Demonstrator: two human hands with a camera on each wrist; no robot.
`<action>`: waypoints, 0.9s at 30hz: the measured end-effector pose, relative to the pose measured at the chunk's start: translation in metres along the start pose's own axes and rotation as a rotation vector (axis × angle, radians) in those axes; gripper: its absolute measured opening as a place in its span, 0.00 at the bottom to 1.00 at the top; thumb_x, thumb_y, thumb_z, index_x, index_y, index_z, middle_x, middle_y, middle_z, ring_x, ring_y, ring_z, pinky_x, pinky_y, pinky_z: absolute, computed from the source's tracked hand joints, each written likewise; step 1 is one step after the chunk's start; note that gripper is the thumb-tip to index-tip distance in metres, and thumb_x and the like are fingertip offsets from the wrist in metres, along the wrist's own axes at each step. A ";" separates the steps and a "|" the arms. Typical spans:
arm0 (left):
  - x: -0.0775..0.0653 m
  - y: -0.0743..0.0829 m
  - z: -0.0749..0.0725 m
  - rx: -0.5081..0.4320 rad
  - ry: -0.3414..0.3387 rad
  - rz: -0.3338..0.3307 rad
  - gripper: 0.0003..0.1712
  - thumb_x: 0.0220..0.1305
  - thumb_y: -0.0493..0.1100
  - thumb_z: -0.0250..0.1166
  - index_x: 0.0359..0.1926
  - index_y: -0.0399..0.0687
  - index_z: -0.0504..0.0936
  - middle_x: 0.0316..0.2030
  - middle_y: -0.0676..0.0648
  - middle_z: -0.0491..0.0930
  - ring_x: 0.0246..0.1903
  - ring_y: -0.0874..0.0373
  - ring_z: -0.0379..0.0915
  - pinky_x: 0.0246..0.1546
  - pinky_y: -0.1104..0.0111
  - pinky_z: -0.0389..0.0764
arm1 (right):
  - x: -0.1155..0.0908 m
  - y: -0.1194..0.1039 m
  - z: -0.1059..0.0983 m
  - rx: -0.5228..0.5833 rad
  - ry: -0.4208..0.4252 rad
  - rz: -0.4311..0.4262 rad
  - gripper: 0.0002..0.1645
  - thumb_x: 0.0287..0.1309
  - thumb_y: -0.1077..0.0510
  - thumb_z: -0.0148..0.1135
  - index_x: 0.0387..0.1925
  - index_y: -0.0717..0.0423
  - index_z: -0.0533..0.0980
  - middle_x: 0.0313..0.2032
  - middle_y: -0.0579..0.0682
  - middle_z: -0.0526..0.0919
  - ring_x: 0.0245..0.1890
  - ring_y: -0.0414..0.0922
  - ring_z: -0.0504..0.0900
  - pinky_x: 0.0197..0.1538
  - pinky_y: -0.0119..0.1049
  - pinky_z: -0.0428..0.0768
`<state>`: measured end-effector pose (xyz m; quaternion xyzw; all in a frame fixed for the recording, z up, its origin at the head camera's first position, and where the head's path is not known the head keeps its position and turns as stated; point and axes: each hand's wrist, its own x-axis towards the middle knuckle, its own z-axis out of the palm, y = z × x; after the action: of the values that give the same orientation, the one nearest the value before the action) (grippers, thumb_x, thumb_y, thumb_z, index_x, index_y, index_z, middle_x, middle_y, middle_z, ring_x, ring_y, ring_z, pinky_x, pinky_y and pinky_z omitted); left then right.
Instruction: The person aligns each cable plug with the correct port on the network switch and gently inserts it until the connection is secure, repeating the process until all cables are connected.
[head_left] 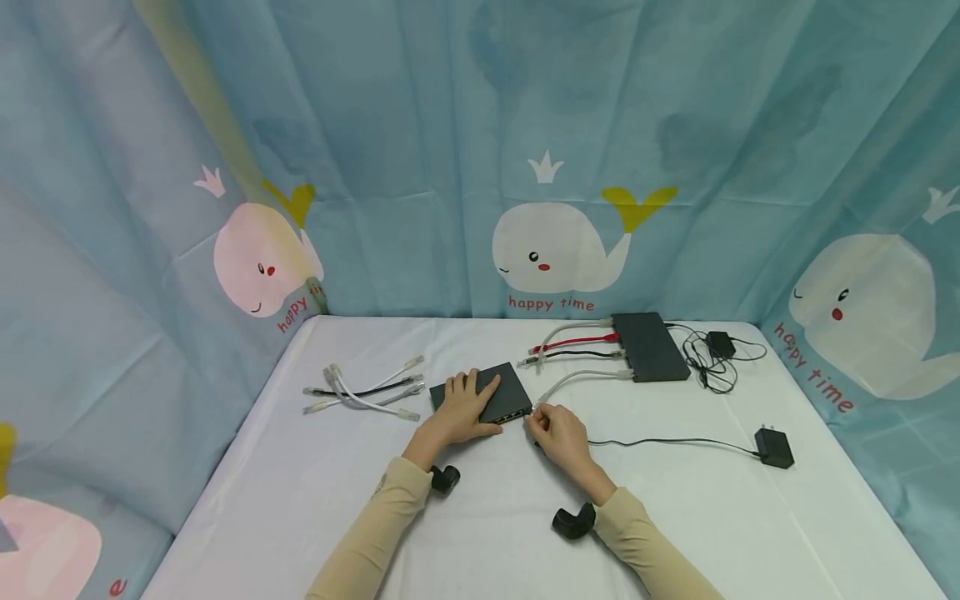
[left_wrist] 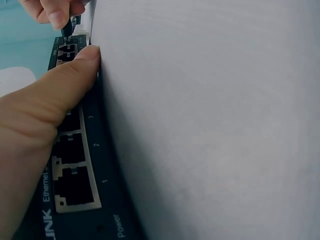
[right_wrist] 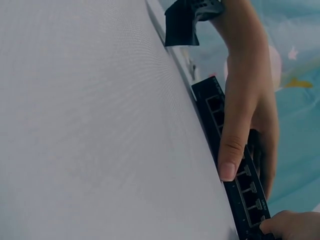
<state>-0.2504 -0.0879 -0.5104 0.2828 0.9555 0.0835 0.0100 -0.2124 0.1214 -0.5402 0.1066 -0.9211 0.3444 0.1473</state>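
Note:
A flat black network switch [head_left: 506,392] lies on the table with its row of ports facing the near side. My left hand [head_left: 455,412] grips it, fingers spread over the top and thumb across the port face. At the switch's right end my right hand [head_left: 562,435] pinches a small black plug [left_wrist: 66,29], its tip right at the port face. From this hand a thin black cord [head_left: 675,440] leads to a black power adapter [head_left: 774,447]. A grey network cable [head_left: 581,375] ends near the same corner, beside my right fingertips.
Another black box [head_left: 651,346] stands at the back right with grey, red and black cables on its left side. Behind it lie a coiled cord and a second adapter [head_left: 721,344]. Loose network cables [head_left: 367,393] form a pile at the left. A curtain [head_left: 420,250] hangs behind the table.

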 end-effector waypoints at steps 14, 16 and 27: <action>0.000 -0.001 -0.001 0.017 -0.024 0.030 0.50 0.56 0.68 0.59 0.72 0.52 0.50 0.66 0.28 0.48 0.62 0.31 0.48 0.60 0.40 0.50 | -0.004 -0.005 0.000 -0.004 0.031 0.021 0.15 0.54 0.56 0.65 0.15 0.47 0.73 0.15 0.40 0.68 0.15 0.34 0.63 0.17 0.27 0.61; 0.000 -0.001 -0.001 0.011 -0.030 0.027 0.50 0.56 0.68 0.58 0.72 0.52 0.50 0.66 0.28 0.48 0.63 0.31 0.47 0.60 0.40 0.49 | -0.004 -0.006 0.000 -0.004 0.032 0.021 0.15 0.54 0.56 0.65 0.15 0.47 0.72 0.15 0.40 0.68 0.15 0.35 0.63 0.18 0.27 0.61; 0.002 -0.002 0.002 0.033 -0.036 0.042 0.50 0.56 0.69 0.56 0.72 0.55 0.49 0.66 0.28 0.48 0.63 0.32 0.47 0.60 0.40 0.49 | -0.003 -0.008 0.000 -0.033 0.014 0.018 0.13 0.56 0.56 0.64 0.18 0.49 0.74 0.16 0.41 0.68 0.18 0.36 0.62 0.21 0.28 0.61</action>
<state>-0.2534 -0.0881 -0.5122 0.3042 0.9503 0.0629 0.0208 -0.2073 0.1162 -0.5363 0.0934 -0.9266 0.3310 0.1523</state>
